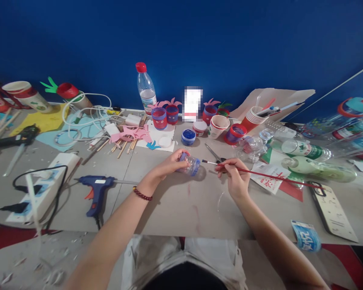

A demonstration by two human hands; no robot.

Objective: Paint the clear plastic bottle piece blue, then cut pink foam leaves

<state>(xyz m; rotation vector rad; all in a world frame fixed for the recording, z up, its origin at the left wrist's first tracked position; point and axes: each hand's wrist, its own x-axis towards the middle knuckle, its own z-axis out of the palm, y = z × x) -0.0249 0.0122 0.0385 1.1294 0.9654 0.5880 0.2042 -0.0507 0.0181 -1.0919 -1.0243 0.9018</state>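
My left hand (176, 162) is wrapped round a cut piece of clear plastic bottle (191, 166) with blue paint near its ends, tilted on its side above the table. In my right hand (234, 173) is a long red paintbrush (269, 176), its bristles pointing left, a little right of the bottle piece. Beyond my hands stand an open jar of blue paint (188, 137) and a red-and-white jar (200, 128). Scissors (214, 154) lie just behind the brush tip.
A blue glue gun (97, 191) and a white power strip (45, 189) lie at left with cables. Painted cups (159, 118) and a tall bottle (146, 90) stand at the back. Plastic bottles (308, 150) and a phone (332, 211) are at right.
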